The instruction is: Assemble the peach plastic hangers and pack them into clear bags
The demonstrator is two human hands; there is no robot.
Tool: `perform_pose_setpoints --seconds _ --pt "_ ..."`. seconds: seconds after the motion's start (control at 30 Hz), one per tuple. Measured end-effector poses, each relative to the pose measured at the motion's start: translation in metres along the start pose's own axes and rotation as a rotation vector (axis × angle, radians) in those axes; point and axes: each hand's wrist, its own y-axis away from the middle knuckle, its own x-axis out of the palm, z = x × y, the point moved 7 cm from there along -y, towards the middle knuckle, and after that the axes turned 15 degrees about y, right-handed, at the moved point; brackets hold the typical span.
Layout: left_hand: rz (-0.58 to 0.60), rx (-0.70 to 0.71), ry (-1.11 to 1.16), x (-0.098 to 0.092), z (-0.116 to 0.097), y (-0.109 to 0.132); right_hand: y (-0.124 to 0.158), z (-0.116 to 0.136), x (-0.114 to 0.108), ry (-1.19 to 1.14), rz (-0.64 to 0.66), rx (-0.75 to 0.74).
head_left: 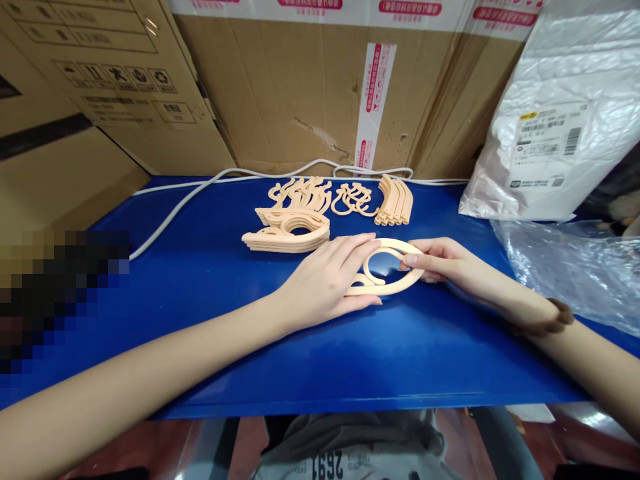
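A cream plastic hanger piece, a curved frame with a large oval opening, is held just above or on the blue table. My left hand lies over its left part, thumb along the near edge and fingers along the far edge, hiding that end. At the right end, my right hand pinches the rim between thumb and fingers. Just beyond my left hand is a stack of similar hanger pieces. Behind it are a pile of cream hooks, a smaller group of hooks and several curved hanger arms.
The blue table has a white cable running along its back and left. Cardboard boxes wall the back and left. A white parcel bag stands at the right, with clear plastic film before it.
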Motion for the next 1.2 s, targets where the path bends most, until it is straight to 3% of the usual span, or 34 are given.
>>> perform_pose_setpoints --seconds 0.17,0.3,0.43,0.5,0.6,0.7,0.8,1.2 --pt "-0.023 -0.044 0.117 -0.007 -0.001 0.000 0.000 0.006 0.000 0.044 -0.026 -0.048" --pt "-0.072 -0.036 0.100 -0.038 -0.002 -0.011 0.002 0.017 -0.005 0.079 -0.083 -0.112" --pt "-0.120 -0.101 -0.028 -0.086 0.019 -0.022 0.007 0.030 -0.013 0.704 -0.259 -0.229" --pt "-0.086 -0.156 -0.023 -0.102 0.037 -0.020 0.009 0.033 -0.005 0.974 -0.244 -0.335" --pt "-0.059 -0.301 0.040 -0.117 0.068 -0.007 0.008 0.029 0.007 1.096 -0.161 -0.420" --pt "0.017 -0.465 0.101 -0.118 0.094 0.008 0.006 0.025 0.009 1.112 -0.140 -0.428" --pt "0.094 -0.537 0.106 -0.115 0.105 0.016 0.005 0.025 0.008 1.110 -0.141 -0.432" --pt "0.187 -0.499 0.079 -0.110 0.107 0.019 0.006 0.026 0.008 1.118 -0.120 -0.443"
